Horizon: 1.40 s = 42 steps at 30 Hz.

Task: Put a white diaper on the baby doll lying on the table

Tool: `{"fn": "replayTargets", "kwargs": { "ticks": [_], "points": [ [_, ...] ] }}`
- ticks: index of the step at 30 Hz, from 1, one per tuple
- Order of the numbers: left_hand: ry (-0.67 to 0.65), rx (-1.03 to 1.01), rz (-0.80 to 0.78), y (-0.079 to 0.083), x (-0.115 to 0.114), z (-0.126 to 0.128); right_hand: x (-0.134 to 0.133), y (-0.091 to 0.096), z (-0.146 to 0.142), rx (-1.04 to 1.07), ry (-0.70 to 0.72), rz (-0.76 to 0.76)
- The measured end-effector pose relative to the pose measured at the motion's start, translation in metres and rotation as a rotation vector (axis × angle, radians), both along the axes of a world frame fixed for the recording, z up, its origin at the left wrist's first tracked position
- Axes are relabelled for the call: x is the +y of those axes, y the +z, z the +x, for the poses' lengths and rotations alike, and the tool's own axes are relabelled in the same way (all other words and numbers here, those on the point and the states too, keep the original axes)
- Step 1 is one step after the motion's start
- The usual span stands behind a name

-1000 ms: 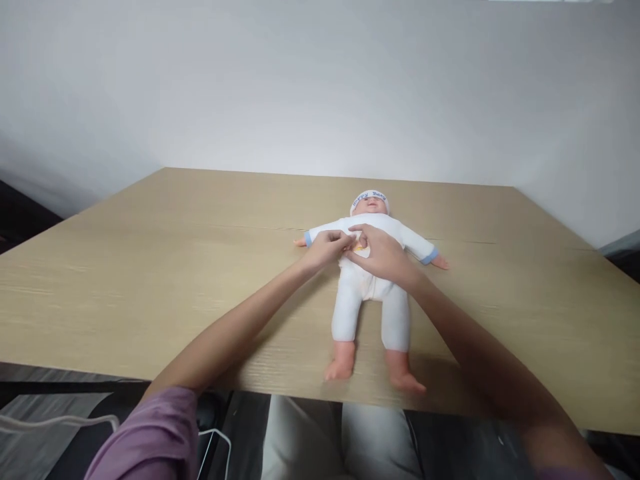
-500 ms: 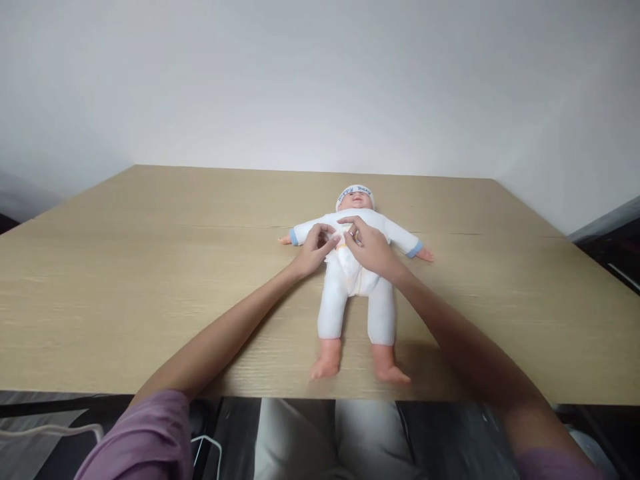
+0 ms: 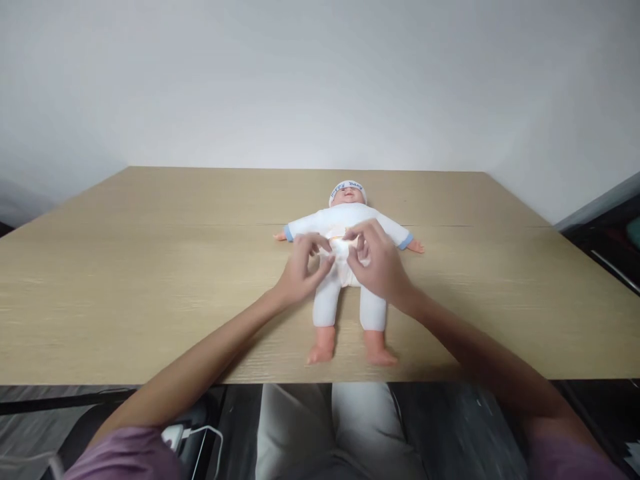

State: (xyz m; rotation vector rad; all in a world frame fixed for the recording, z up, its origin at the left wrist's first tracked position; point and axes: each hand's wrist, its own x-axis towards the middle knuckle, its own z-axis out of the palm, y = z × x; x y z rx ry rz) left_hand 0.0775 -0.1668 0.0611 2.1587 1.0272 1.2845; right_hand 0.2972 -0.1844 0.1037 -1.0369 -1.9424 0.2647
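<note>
A baby doll (image 3: 350, 215) lies on its back, with its arms spread and its feet toward me. It wears white clothes with blue cuffs and a white cap with blue lettering. A white diaper (image 3: 342, 253) with an orange line near the top is around its hips. My left hand (image 3: 304, 268) hovers at the diaper's left side, with a gap between its curved thumb and fingers. On the other side, my right hand (image 3: 379, 261) is over the diaper with thumb and forefinger apart. Both hands look empty; they partly cover the doll's hips.
The doll rests on a wide light wood table (image 3: 150, 280), near its front edge. A pale wall (image 3: 300, 80) rises behind. Below the front edge are my legs (image 3: 295, 427) and a white plug with a cable (image 3: 200, 430). A dark object (image 3: 610, 233) stands at the right.
Both hands have drawn back from the diaper's top toward me and moved somewhat apart, with their fingers spread wider. The view has shifted slightly; the doll lies as before.
</note>
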Motion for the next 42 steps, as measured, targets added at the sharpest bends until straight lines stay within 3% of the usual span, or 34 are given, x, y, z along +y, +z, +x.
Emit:
{"fn": "replayTargets", "kwargs": {
  "ticks": [2,4,6,12,17,22,28,35,38,42],
  "points": [
    [-0.212,0.202,-0.061,0.007,-0.025,-0.006,-0.031,-0.006,0.014,-0.025,0.141,-0.122],
    [-0.325,0.35,-0.126,0.007,-0.041,-0.01,-0.05,-0.018,0.03,-0.1,0.271,-0.237],
    [-0.296,0.38,-0.174,0.001,-0.045,-0.01,-0.054,-0.031,0.045,-0.17,0.291,-0.29],
    [-0.067,0.256,-0.258,-0.017,-0.022,0.002,-0.026,-0.039,0.055,-0.199,0.02,-0.381],
    [-0.033,0.343,-0.224,-0.016,-0.006,0.011,-0.023,-0.048,0.041,-0.328,-0.058,-0.271],
    [-0.047,0.321,-0.166,-0.02,-0.008,0.008,-0.036,-0.061,0.037,-0.373,-0.073,-0.204],
    [-0.038,0.225,-0.091,-0.024,-0.013,0.004,-0.046,-0.06,0.033,-0.234,-0.053,-0.243],
    [-0.073,0.258,-0.12,-0.023,-0.011,0.003,-0.043,-0.057,0.031,-0.204,-0.016,-0.259],
    [-0.05,0.195,-0.192,-0.025,-0.009,0.002,-0.04,-0.058,0.032,-0.127,-0.083,-0.328],
    [-0.054,-0.077,-0.415,-0.027,-0.004,0.001,-0.032,-0.056,0.04,0.069,-0.123,-0.484]
  ]
}}
